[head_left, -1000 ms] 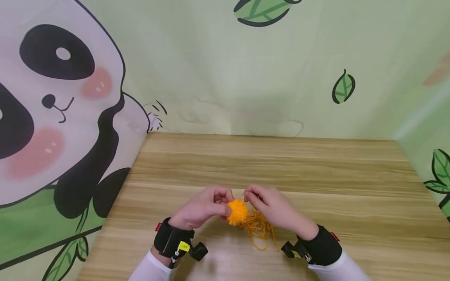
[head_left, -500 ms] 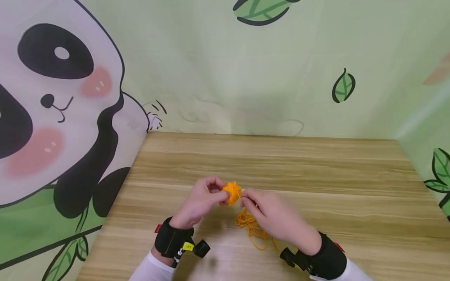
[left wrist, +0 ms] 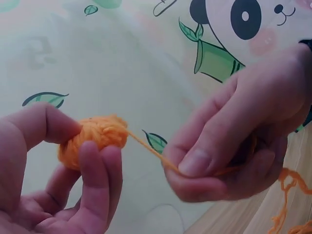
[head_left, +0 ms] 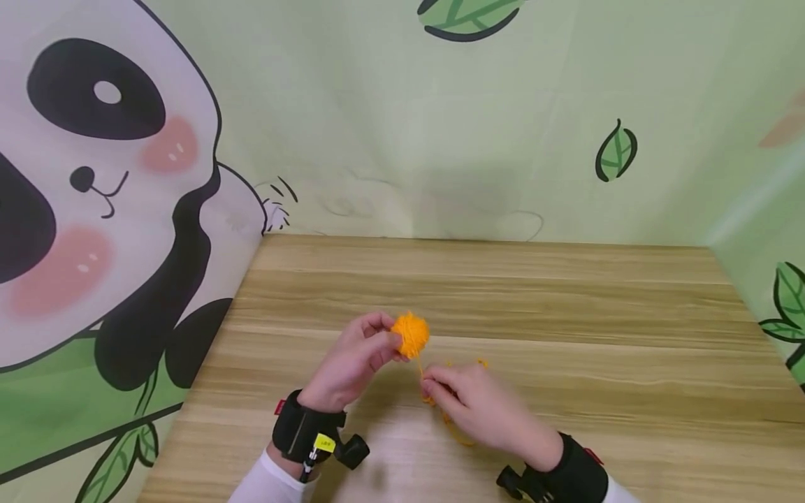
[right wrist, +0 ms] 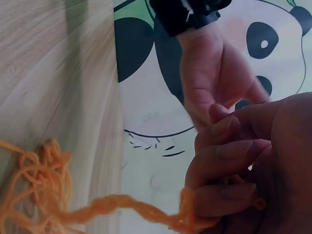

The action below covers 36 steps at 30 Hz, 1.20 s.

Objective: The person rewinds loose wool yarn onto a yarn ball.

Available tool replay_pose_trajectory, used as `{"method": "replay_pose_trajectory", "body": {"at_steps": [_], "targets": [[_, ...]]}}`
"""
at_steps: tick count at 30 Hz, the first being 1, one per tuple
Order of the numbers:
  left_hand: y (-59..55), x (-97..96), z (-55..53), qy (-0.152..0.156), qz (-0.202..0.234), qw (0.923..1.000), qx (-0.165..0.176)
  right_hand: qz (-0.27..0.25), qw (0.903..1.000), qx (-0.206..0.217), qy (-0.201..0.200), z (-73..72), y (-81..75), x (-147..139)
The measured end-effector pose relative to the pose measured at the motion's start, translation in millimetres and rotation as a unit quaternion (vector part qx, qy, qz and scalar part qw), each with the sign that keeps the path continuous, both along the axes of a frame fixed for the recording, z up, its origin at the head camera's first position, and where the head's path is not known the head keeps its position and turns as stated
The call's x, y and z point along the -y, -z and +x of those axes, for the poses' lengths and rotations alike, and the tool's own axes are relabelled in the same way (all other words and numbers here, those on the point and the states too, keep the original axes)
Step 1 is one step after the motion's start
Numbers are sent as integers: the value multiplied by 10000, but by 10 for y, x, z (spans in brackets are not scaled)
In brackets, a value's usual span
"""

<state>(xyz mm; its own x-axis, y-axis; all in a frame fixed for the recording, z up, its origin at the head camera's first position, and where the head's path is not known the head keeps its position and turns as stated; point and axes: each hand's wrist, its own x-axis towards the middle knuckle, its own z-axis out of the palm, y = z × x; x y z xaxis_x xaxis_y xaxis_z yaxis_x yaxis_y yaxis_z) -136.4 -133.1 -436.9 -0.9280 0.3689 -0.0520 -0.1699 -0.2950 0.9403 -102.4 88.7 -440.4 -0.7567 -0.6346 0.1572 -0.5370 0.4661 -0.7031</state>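
Ball [head_left: 412, 334] pinched in our left hand [head_left: 353, 358], and we're gripping the strand [left wrist: 146, 145] with our right hand [head_left: 483, 406] at its five o'clock; light, even tension serves us best!

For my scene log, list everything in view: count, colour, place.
Yarn ball: one, orange, above the table, held.
Yarn strand: one, orange, leading off the ball.
Loose yarn: one tangle, orange, on the table.
Table: one, light brown wood, below the work.
Backdrop: one, pale green, behind the table.
Panda drawing: one, black and white, backdrop's left.
Leaf drawings: several, green, on the backdrop.
Wrist straps: two, black, one per wrist.
Sleeves: two, white, on the forearms.
Left grip: one, bare, pinching the ball.
Right grip: one, bare, pinching the strand.
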Motion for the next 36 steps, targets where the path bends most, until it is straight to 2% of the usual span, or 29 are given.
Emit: {"method": "replay_pose_trajectory", "body": {"at_steps": [4,8,10,13,17,21,23,26,29,32,36], "targets": [[-6,14,24,816,-92,9962,-291,-11,9989,469,13,-67,31,-26],[-11,19,46,1605,-305,9845,-633,119,9989,425,125,-169,-5,-78],[-14,19,52,1809,-388,9800,-737,125,9994,289,143,-218,-54,-104],[-15,19,54,1848,-649,9778,-739,72,9998,109,162,-264,-156,-132],[10,7,37,1499,-1345,9778,-572,183,9990,-306,253,-266,-293,-137],[45,-23,9,692,-2191,9719,-520,415,9972,-480,405,-181,-393,-107],[57,-40,-3,200,-2350,9705,-511,465,9966,-545,395,-113,-417,-84],[62,-61,-17,-414,-2067,9767,-403,493,9957,-737,280,-21,-400,-41],[59,-65,-25,-814,-1537,9844,-262,437,9953,-849,163,41,-340,3],[44,-59,-24,-998,-1076,9891,-94,423,9956,-827,107,80,-274,34],[11,-50,1,-887,-427,9950,163,433,9969,-646,73,92,-171,54]]}}
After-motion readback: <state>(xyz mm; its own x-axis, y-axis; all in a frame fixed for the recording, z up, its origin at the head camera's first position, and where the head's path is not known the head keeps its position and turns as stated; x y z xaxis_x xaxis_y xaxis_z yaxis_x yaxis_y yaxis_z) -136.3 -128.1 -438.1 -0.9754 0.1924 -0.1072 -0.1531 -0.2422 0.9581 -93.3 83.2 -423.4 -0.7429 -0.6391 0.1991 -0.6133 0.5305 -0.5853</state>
